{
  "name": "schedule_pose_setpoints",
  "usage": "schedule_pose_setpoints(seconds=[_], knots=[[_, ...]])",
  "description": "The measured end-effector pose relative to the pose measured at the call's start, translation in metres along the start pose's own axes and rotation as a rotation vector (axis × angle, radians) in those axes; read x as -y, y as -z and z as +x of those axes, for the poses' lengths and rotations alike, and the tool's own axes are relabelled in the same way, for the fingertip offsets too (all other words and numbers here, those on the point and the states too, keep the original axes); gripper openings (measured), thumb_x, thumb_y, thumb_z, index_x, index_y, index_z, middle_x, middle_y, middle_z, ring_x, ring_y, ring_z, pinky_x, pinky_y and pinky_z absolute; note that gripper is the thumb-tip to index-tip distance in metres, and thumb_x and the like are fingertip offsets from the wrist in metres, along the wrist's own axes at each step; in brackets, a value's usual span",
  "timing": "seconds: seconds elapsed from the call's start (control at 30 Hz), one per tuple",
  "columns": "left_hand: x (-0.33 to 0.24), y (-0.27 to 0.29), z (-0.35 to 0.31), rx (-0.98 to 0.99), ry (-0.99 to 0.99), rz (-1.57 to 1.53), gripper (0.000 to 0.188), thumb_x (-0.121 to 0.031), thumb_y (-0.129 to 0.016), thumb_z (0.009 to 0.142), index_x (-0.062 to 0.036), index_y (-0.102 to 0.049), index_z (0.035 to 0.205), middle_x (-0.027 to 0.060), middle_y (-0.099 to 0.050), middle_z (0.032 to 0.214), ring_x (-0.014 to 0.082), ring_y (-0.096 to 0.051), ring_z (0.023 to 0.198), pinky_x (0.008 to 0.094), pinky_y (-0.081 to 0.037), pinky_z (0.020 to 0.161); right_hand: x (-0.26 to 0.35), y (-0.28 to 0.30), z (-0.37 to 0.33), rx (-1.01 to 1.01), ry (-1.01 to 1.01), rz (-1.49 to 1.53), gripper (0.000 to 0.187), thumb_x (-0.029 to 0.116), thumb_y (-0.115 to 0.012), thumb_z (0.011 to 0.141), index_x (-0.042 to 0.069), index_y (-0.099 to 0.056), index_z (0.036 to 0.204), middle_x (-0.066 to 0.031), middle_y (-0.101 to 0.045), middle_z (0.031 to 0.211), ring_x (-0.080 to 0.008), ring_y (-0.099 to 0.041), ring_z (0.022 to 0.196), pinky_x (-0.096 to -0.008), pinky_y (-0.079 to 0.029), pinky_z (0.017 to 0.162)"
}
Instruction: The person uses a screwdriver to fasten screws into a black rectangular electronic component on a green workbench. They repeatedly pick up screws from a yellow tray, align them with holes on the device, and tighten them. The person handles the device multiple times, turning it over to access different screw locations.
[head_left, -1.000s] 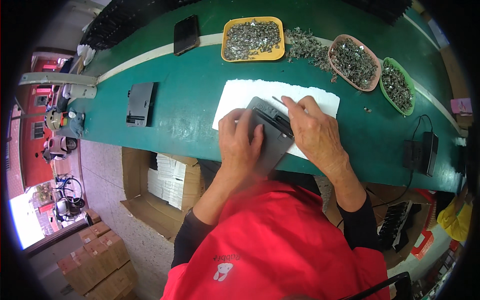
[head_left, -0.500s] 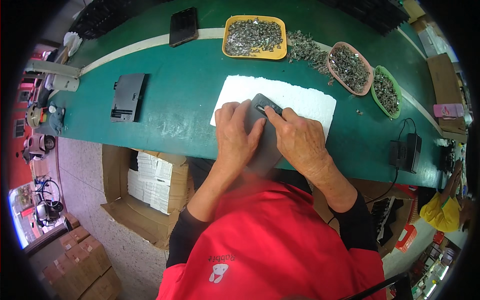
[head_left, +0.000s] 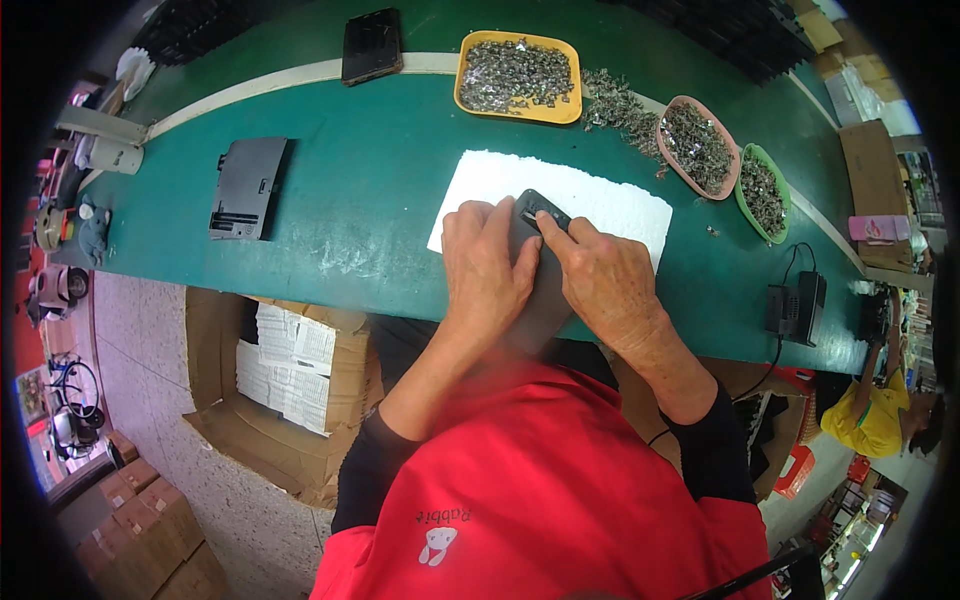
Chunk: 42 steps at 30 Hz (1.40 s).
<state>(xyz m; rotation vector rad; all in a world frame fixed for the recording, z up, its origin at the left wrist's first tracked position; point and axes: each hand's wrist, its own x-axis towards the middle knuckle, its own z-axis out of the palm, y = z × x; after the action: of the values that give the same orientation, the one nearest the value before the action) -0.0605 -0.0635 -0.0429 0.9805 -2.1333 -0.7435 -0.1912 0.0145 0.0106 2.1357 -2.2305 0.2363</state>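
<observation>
A dark grey plastic casing (head_left: 543, 290) lies lengthwise towards me, its far end resting on a white foam sheet (head_left: 485, 178). My left hand (head_left: 487, 265) is closed along its left side, with the thumb on top. From the right, my right hand (head_left: 610, 285) grips the casing's edge, its other fingers curled under. Its index fingertip presses into a small recess at the far end, beside a bright sliver that looks like metal. Part of the casing is hidden by my hands, and its near end is close to my red apron.
Small metal clips fill a yellow tray (head_left: 468, 104), a pink tray (head_left: 732, 180) and a green tray (head_left: 786, 230), with a loose pile (head_left: 620, 105) between. Another black casing (head_left: 245, 190) lies left, a dark box (head_left: 371, 50) behind. A black adapter (head_left: 808, 305) sits right; an open carton (head_left: 215, 345) stands below.
The view has shifted slightly. My hands stay on the casing, and my right index finger still presses at the recess, with only a slight change in position.
</observation>
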Motion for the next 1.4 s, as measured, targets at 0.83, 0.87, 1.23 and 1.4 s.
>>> schedule_pose_setpoints(seconds=[0.83,0.87,1.23,1.4], knots=[[0.000,-0.010,0.003,-0.057,0.061,0.010,0.031,-0.020,-0.067,0.081,-0.0040,-0.067,0.108,0.0139,-0.058,0.098,0.0334,-0.053,0.094,0.0446,-0.039,0.081,0.013,0.034,0.036,0.182,0.238,-0.071,0.006,0.007,-0.065,0.073,0.002,-0.069,0.072,-0.0147,-0.068,0.073,-0.0290,-0.070,0.067,-0.0384,-0.055,0.058],[0.000,-0.009,0.004,-0.040,0.075,0.013,0.031,-0.019,-0.067,0.081,-0.0039,-0.067,0.108,0.0143,-0.059,0.098,0.0339,-0.053,0.095,0.0450,-0.039,0.082,0.012,0.034,0.036,0.178,0.225,-0.072,0.007,0.007,-0.065,0.074,0.002,-0.069,0.071,-0.0151,-0.068,0.073,-0.0296,-0.070,0.068,-0.0394,-0.055,0.059],[0.003,0.002,0.024,0.021,0.321,-0.162,0.021,-0.018,-0.067,0.081,0.0010,-0.067,0.089,0.0101,-0.063,0.073,0.0205,-0.061,0.066,0.0357,-0.049,0.063,-0.037,0.016,0.004,-0.075,-0.068,0.340,0.029,0.009,-0.059,0.085,0.010,-0.072,0.111,-0.0188,-0.068,0.076,-0.0311,-0.069,0.071,-0.0412,-0.054,0.066],[-0.030,0.034,0.041,-0.096,0.016,-0.108,0.015,-0.012,-0.065,0.082,0.0017,-0.061,0.086,0.0096,-0.063,0.075,0.0181,-0.060,0.064,0.0336,-0.048,0.058,-0.066,-0.012,-0.016,0.103,-0.649,1.126,0.029,0.017,-0.055,0.098,0.000,-0.067,0.118,-0.0005,-0.058,0.065,-0.0017,-0.038,0.040,-0.0196,-0.027,0.034]])
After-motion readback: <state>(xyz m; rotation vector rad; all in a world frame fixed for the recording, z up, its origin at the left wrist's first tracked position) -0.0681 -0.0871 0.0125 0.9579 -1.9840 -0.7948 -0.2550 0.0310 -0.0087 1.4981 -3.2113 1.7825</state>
